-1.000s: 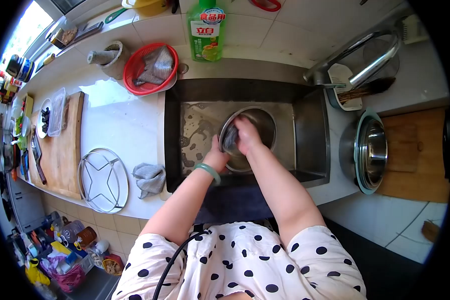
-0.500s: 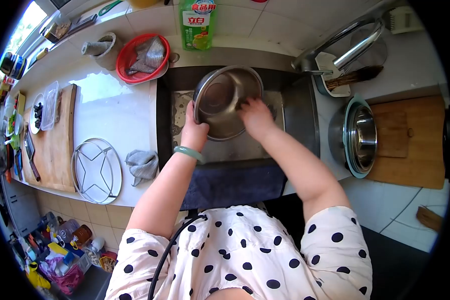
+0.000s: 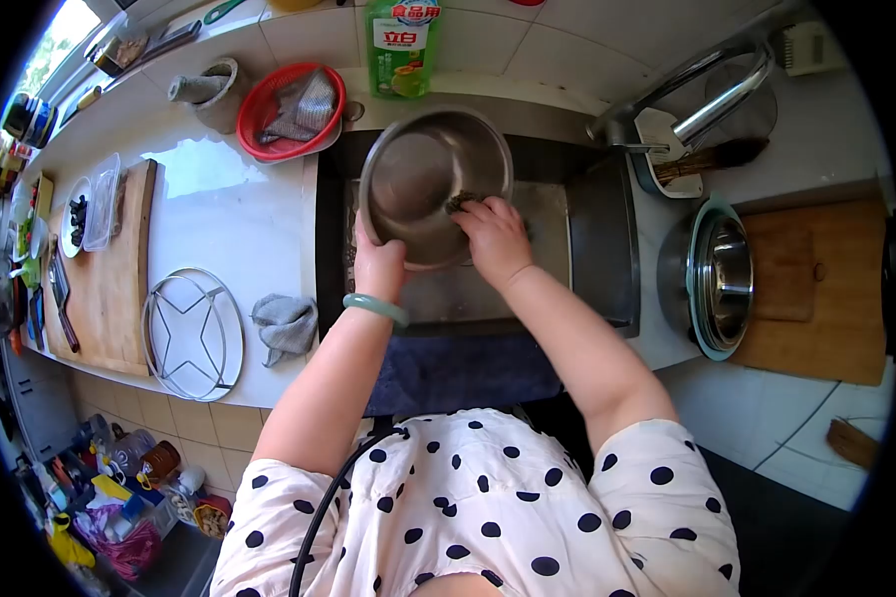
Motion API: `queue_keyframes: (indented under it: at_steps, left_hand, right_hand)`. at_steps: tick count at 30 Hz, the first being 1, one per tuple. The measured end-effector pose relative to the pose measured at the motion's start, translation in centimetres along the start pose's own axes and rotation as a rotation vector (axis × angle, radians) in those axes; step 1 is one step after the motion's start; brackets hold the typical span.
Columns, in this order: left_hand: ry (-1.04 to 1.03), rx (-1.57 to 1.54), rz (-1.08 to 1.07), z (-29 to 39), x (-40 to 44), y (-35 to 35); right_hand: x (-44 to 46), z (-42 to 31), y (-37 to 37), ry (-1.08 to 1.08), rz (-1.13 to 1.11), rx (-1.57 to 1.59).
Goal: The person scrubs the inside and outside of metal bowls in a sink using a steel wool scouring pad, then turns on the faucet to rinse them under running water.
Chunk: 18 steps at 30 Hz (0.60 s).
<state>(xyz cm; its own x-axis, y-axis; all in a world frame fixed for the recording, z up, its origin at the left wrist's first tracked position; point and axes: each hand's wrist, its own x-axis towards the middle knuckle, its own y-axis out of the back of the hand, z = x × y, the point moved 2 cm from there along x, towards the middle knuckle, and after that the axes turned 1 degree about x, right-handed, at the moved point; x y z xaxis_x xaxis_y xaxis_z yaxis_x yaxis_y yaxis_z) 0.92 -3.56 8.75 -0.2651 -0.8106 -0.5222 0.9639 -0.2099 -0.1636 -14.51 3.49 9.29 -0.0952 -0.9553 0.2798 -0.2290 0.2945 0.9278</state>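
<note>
- White counter (image 3: 199,214)
- Wooden board (image 3: 119,298), left
- Star-patterned wire rack (image 3: 143,323), lower left
- Crumpled grey cloth (image 3: 286,323), left of centre
- Stone mortar (image 3: 227,107), upper left
- Nested bowls (image 3: 729,284), right

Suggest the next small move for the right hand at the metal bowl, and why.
I would probably sweep the small dark pad along the inner wall of the metal bowl: the right hand has it inside near the rim, while the left hand grips the opposite side, with the opening facing up.

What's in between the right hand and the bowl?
A small dark pad, under the fingertips of the right hand, against the inside of the bowl. The head view shows it.
</note>
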Motion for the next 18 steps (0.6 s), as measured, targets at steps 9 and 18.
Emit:
queue_keyframes:
  at_steps: [9, 18]
  left_hand:
    - [0.44, -0.488, 0.15, -2.5, 1.1, -0.3]
    - [0.399, -0.48, 0.127, -3.4, 1.1, -1.0]
  right_hand:
    - [-1.7, -4.5, -1.2, -0.025, 0.315, 0.364]
    - [-2.0, -2.7, -0.4, -0.057, 0.304, 0.428]
